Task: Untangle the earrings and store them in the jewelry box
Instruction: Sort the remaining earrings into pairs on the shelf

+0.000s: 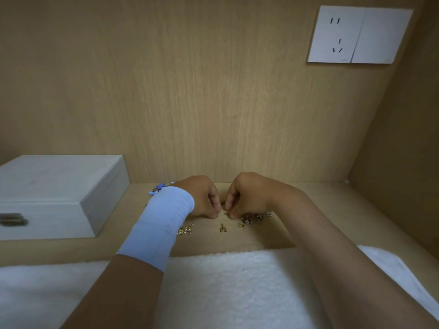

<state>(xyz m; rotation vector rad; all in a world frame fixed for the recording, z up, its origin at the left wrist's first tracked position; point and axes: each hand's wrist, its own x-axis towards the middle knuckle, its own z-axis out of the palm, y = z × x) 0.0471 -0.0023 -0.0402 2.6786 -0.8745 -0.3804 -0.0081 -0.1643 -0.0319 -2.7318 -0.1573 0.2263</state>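
Light wood tabletop [351,210], same wood on back wall [213,91] and right side wall [403,138]. White socket [337,34] high up, far right. White box [59,193] at left, lid shut. Fluffy white towel [225,281] along near edge.

Left hand [204,198], blue wristband [164,222], and right hand [247,195] curled, fingertips almost touching, both pinching tiny earring [225,213] mid tabletop. Pile [253,218] of earrings just right, under right hand. Single gold one [222,228] nearer. Gold bits [185,229] beside wristband. Blue bits [158,188] far left of hands.
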